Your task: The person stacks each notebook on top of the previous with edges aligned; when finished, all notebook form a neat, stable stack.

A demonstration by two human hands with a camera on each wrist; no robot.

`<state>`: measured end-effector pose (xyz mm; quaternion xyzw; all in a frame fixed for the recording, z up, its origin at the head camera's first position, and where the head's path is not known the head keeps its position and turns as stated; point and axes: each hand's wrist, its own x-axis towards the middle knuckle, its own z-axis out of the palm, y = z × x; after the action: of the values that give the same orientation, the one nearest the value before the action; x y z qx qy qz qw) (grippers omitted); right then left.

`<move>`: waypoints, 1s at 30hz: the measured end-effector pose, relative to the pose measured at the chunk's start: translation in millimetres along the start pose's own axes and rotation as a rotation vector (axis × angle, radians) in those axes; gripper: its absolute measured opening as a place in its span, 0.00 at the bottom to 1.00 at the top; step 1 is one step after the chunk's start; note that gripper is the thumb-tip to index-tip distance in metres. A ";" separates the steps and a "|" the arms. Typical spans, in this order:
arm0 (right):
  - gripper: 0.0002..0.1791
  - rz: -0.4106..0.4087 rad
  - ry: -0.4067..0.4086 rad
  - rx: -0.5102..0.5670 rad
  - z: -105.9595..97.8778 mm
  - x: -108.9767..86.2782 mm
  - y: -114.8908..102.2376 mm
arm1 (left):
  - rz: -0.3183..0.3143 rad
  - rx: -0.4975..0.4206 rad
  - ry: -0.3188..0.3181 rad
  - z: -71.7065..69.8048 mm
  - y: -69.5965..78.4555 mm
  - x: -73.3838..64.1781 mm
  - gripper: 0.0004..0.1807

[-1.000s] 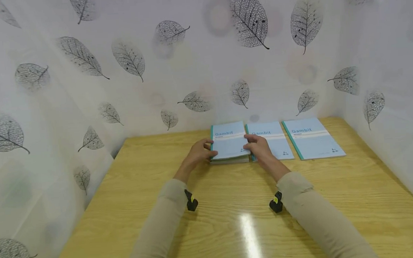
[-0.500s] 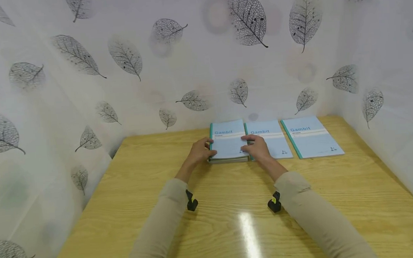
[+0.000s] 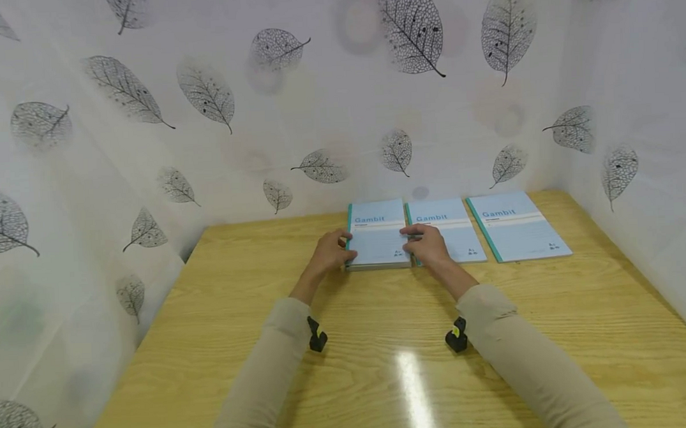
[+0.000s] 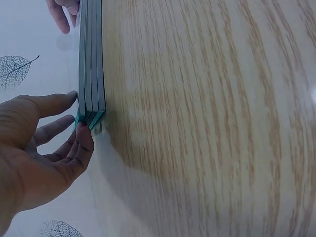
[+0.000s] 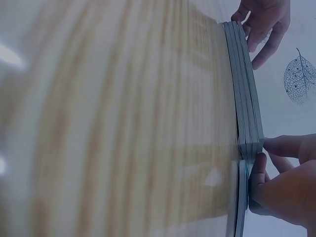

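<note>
Notebook stack (image 3: 376, 238) separates left grip (image 3: 330, 249) from right grip (image 3: 428, 243).

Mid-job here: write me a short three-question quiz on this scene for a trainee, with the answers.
1. Fill in: the large word printed on the rightmost notebook is ____.
2. Multiple choice: what colour is that notebook's spine strip? a) Red b) Green c) Black
3. True or false: the left hand and the right hand are on the same side of the notebook stack.

Key: 1. Gambit. 2. b. 3. False; they are at opposite sides of it.
</note>
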<state>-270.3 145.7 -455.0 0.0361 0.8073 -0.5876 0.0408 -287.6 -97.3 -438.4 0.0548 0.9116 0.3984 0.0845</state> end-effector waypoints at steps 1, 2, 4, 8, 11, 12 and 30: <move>0.22 0.005 -0.003 0.004 0.2 0.2 0.1 | 0.002 -0.001 -0.004 -0.1 -0.6 0.0 0.25; 0.22 0.006 -0.006 0.008 0.3 0.3 0.3 | 0.004 -0.002 -0.006 -0.1 -1.1 0.0 0.25; 0.22 0.010 -0.009 0.014 0.3 0.6 0.1 | 0.006 0.001 -0.008 0.3 -2.2 0.6 0.25; 0.23 0.014 -0.005 0.026 -0.2 1.7 -0.1 | 0.005 -0.005 -0.005 1.1 -1.9 1.1 0.25; 0.23 0.016 -0.007 0.032 -0.6 2.9 0.6 | 0.007 -0.007 0.000 1.3 -0.8 0.5 0.25; 0.24 0.014 -0.015 0.030 -0.9 2.9 0.7 | 0.009 -0.007 0.001 1.4 -0.8 0.2 0.25; 0.23 0.008 -0.031 -0.035 -2.1 4.3 -1.5 | 0.029 0.008 0.001 1.6 -1.2 2.3 0.25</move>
<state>-274.8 147.3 -453.3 0.0292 0.8165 -0.5738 0.0563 -289.6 -96.6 -440.7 0.0683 0.9123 0.3961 0.0779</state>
